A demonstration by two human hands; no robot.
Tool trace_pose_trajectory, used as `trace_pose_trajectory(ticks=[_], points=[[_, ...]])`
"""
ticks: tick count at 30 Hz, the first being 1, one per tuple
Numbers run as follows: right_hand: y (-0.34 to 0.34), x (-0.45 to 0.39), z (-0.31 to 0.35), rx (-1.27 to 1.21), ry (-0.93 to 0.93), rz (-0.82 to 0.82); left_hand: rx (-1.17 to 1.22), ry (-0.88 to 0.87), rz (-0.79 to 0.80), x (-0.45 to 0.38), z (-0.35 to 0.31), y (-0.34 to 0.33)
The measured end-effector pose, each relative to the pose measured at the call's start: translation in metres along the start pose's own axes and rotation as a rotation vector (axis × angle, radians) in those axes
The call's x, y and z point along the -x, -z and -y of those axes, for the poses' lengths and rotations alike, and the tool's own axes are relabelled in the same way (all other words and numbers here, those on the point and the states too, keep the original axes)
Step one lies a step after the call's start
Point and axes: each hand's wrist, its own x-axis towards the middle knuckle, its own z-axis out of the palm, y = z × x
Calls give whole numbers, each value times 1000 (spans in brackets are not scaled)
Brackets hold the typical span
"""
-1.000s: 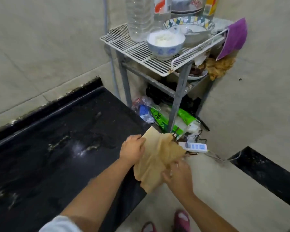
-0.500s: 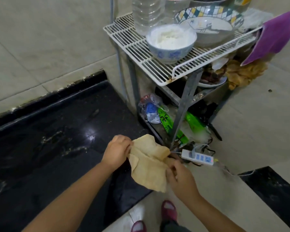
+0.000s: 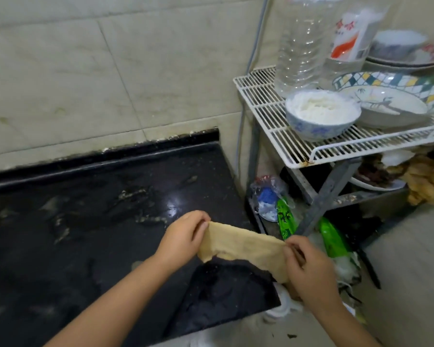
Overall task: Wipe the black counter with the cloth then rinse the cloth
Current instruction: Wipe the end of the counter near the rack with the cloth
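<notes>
Here the tan cloth (image 3: pixel 243 245) is held stretched above the black counter (image 3: pixel 85 234), one end pinched by the left hand (image 3: pixel 183 236), the other by the right hand (image 3: pixel 308 269).

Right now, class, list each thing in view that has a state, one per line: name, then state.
Cloth: stretched between both hands, above the counter's corner.
Left hand: pinches the cloth's left end.
Right hand: grips the cloth's right end.
Black counter: streaked with pale residue.
Blue-patterned bowl: upright, full of white food.
Clear plastic bottle: upright on the wire rack.
</notes>
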Motion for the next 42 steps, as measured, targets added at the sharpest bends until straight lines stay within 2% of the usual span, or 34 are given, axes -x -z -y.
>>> trace_pose_trajectory(ticks=[3, 7, 9, 10, 11, 12, 13, 14, 15, 16, 18, 21, 25, 27, 30, 34, 38, 42], points=[[-4, 4, 3, -124, -147, 160, 27, 96, -8, 13, -4, 0], [-29, 14, 8, -244, -307, 240, 72, 209, -181, 28, -13, 0], [-45, 20, 11, -385, -477, 272, 112, 203, -250, 33, -17, -2], [-52, 22, 10, -492, -602, 291, 164, 186, -221, 37, -20, -5], [-56, 24, 7, -593, -720, 307, 234, 165, -127, 41, -23, -9], [-58, 26, 3, -642, -798, 311, 306, 144, 30, 45, -27, -15], [-58, 28, -5, -590, -814, 322, 358, 129, 222, 51, -30, -21], [-54, 30, -13, -444, -760, 342, 364, 125, 398, 57, -31, -30], [-49, 30, -21, -280, -690, 346, 338, 125, 497, 63, -29, -39], [-42, 30, -30, -148, -621, 339, 290, 138, 503, 69, -25, -46], [-30, 27, -37, -38, -539, 373, 192, 204, 361, 73, -16, -50], [-33, 17, -39, 82, -367, 453, -78, 262, 190, 71, 2, -55], [-60, -3, -32, 241, -196, 483, -359, 393, 234, 53, 12, -64], [-74, -12, -30, 339, -143, 522, -389, 441, 291, 46, 15, -69], [-84, -15, -29, 355, -91, 546, -307, 473, 303, 42, 19, -74], [-67, -9, -27, 117, 6, 444, 74, 428, 135, 46, 14, -57], [-25, 0, -14, -119, 50, 583, 412, 287, 157, 73, -9, -23], [1, 12, -3, -186, 115, 657, 456, 259, 113, 99, -29, -7]])
